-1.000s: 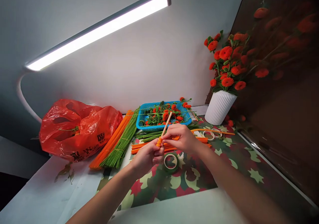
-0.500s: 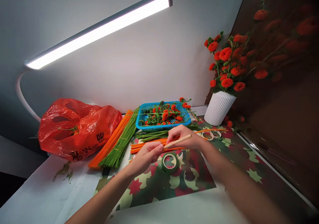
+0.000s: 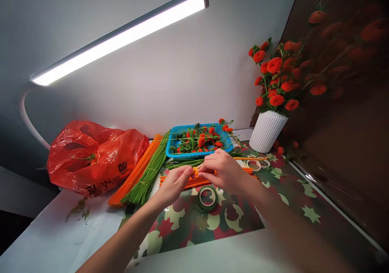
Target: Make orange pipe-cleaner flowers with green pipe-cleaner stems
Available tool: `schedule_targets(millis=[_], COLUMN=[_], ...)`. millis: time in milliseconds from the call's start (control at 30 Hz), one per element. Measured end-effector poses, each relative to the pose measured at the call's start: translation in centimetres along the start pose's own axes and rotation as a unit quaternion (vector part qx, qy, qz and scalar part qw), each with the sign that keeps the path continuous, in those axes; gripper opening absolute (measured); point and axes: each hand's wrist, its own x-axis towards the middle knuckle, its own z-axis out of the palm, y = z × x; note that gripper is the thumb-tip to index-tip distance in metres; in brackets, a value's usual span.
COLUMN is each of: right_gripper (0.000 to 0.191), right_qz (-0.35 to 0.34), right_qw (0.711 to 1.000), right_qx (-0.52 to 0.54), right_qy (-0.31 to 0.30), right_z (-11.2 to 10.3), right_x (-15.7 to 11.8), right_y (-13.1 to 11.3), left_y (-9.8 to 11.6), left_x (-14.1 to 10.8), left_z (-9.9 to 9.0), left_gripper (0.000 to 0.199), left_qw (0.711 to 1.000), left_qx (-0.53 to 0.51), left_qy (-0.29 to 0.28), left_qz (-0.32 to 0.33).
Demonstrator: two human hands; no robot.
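My left hand [image 3: 174, 184] pinches a small orange piece [image 3: 195, 170] between thumb and fingertips. Right beside it, my right hand [image 3: 220, 169] has its fingers closed against the same piece; a thin pale tip shows at its fingertips, mostly hidden. Both hands hover over orange stems [image 3: 194, 182] lying on the patterned mat. Just below them stands a roll of dark green tape [image 3: 207, 199]. Green stems [image 3: 185, 163] lie behind the hands, in front of a blue basket [image 3: 194, 156] of small orange flowers and green sprigs.
At the left are a red plastic bag [image 3: 100, 159] and bundles of orange stems [image 3: 136, 171] and green stems [image 3: 146, 175]. Scissors [image 3: 254, 165] lie right of my hands. A white vase [image 3: 268, 132] of orange flowers stands behind them. A lamp [image 3: 121, 42] hangs above.
The pale wooden stick has turned out of plain sight, and an orange piece now shows between the fingertips. My right hand has rotated, its back now facing the camera more.
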Motion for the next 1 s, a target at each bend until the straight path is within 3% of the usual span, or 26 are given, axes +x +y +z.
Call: schedule_targets(millis=[167,333,467,567,633,700,833,933,1000], right_gripper=[0.021,0.02,0.022,0.018,0.014,0.014,0.023,0.025,0.025], right_qz=[-0.018,0.038,0.123,0.11,0.083,0.052,0.004,-0.006,0.006], right_qw=[1.0,0.985,0.963,0.97,0.981,0.992,0.998,0.999,0.999], right_qx=[-0.002,0.161,0.225,0.19,0.135,0.057,-0.057,-0.037,0.037], right_qy=[-0.003,-0.039,-0.086,-0.108,-0.114,-0.097,-0.022,-0.001,-0.004], right_z=[0.2,-0.2,-0.7,-0.9,-0.9,-0.7,0.0,0.5,0.3], right_x=[0.0,0.2,0.2,0.2,0.2,0.2,0.1,-0.1,0.0], right_y=[-0.7,1.2,3.0,3.0,2.3,1.2,-1.1,-1.5,-0.9], left_y=[0.0,-0.2,0.1,0.6,0.7,0.7,0.6,0.5,0.4], left_x=[0.2,0.2,-0.2,-0.5,-0.6,-0.4,0.1,0.2,0.2], left_z=[-0.1,-0.4,-0.8,-1.1,-1.2,-1.1,-1.0,-0.9,-0.9], left_gripper=[0.046,0.046,0.048,0.045,0.045,0.047,0.048,0.048,0.048], left_qw=[0.973,0.969,0.992,0.987,0.978,0.978,0.997,0.994,0.984], left_qx=[-0.213,-0.235,-0.086,0.099,0.176,0.197,0.07,-0.089,-0.168], left_qy=[0.011,-0.022,-0.094,-0.129,-0.112,-0.062,0.043,0.056,0.041], left_qz=[-0.09,-0.075,0.002,0.021,0.004,-0.006,-0.001,-0.041,-0.054])
